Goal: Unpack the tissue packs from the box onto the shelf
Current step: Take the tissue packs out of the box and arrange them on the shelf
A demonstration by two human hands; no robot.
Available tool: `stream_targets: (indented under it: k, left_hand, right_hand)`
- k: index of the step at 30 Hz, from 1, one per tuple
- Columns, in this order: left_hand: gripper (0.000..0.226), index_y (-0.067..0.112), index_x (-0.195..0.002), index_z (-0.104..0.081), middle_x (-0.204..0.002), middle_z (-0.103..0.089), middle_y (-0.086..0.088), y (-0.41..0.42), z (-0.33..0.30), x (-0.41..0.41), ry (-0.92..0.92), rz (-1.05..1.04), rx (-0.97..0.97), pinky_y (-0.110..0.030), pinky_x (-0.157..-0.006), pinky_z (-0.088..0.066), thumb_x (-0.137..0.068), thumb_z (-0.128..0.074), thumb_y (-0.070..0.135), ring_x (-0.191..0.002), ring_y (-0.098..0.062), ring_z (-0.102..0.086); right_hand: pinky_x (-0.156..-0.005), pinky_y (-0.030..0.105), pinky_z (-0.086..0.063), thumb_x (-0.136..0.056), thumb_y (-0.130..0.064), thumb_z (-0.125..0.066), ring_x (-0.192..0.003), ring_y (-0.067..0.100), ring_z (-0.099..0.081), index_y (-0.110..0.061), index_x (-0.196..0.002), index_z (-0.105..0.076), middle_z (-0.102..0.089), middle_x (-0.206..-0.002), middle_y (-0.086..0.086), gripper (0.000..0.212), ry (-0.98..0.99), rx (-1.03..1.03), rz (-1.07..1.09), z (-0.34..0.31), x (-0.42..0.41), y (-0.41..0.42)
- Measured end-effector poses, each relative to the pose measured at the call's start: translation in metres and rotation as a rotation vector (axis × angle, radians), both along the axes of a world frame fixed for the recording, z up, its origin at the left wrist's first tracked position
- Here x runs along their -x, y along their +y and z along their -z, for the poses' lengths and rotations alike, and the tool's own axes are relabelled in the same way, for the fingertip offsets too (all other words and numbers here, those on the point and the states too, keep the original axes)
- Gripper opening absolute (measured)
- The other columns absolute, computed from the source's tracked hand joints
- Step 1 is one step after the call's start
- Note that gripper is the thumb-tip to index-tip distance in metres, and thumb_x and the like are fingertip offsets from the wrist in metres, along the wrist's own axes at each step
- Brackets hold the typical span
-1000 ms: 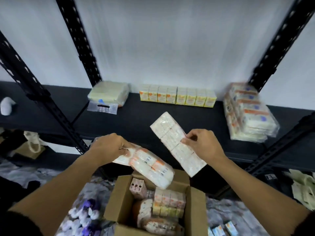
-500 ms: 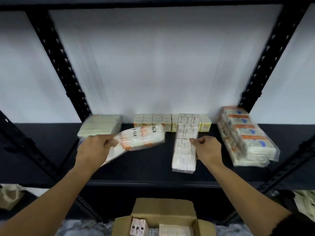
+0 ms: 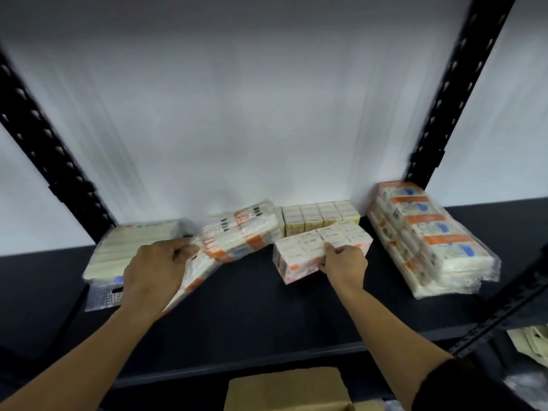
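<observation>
- No text, brand or number is legible on any item; motion blur covers the frame.
- Orange-banded pack (image 3: 237, 235), held by the left hand's fingers (image 3: 181, 247): black barcode marks show on the wrap just beyond the fingers; digits unreadable.
- White pack (image 3: 314, 247), under the right hand's fingers (image 3: 338, 250): faint printed panels, unreadable.
- Large wrapped bundle (image 3: 430, 235), right of those fingers: orange bands and blue marks, lettering unreadable.

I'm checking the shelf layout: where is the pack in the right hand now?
The white pack sits mid-shelf in the right hand, just before the yellow row, left of the big wrapped stack.
</observation>
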State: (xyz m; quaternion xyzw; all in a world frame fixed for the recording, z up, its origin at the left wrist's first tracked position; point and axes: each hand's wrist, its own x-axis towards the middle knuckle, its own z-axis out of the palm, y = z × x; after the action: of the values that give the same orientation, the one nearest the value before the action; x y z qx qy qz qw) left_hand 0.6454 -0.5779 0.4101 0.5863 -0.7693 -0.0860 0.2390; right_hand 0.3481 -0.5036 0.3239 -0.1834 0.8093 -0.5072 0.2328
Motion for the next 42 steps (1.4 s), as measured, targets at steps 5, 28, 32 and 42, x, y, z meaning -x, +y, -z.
stream_targets:
  k: [5,28,32,42]
  left_hand:
    - [0.028,0.029,-0.116,-0.071,-0.092,-0.075,-0.01,-0.014,0.006,0.016,0.022,0.004,0.017,-0.035,-0.069,-0.047,-0.094,-0.057,0.04,-0.091,-0.036,-0.065]
    - [0.03,0.031,-0.118,-0.07,-0.069,-0.065,0.001,-0.034,0.032,0.031,0.078,-0.086,-0.035,-0.033,-0.063,-0.044,-0.094,-0.055,0.043,-0.07,-0.022,-0.056]
    - [0.03,0.032,-0.118,-0.07,-0.076,-0.07,-0.004,-0.033,0.033,0.032,0.079,-0.082,-0.039,-0.036,-0.066,-0.049,-0.094,-0.055,0.043,-0.077,-0.029,-0.063]
    - [0.03,0.032,-0.117,-0.07,-0.072,-0.068,0.002,-0.031,0.024,0.033,0.089,-0.074,-0.054,-0.035,-0.065,-0.049,-0.094,-0.055,0.044,-0.074,-0.023,-0.061]
  right_hand:
    - [-0.062,0.035,-0.059,-0.099,-0.026,-0.057,-0.067,0.024,-0.072,-0.003,-0.067,-0.066,-0.072,-0.067,0.011,0.041,0.01,0.019,0.034,0.01,0.011,-0.019]
    - [-0.041,0.018,-0.036,-0.097,-0.032,-0.061,-0.056,0.013,-0.061,0.003,-0.077,-0.07,-0.072,-0.072,0.012,0.041,0.069,-0.061,0.01,0.033,0.038,-0.041]
    - [-0.042,0.018,-0.038,-0.095,-0.039,-0.063,-0.057,0.013,-0.063,0.0,-0.073,-0.07,-0.071,-0.069,0.009,0.045,0.065,-0.074,-0.028,0.032,0.042,-0.036]
    - [-0.065,0.046,-0.062,-0.094,-0.038,-0.062,-0.056,0.014,-0.071,-0.001,-0.076,-0.066,-0.07,-0.066,0.007,0.041,0.188,0.082,-0.19,-0.007,0.034,-0.036]
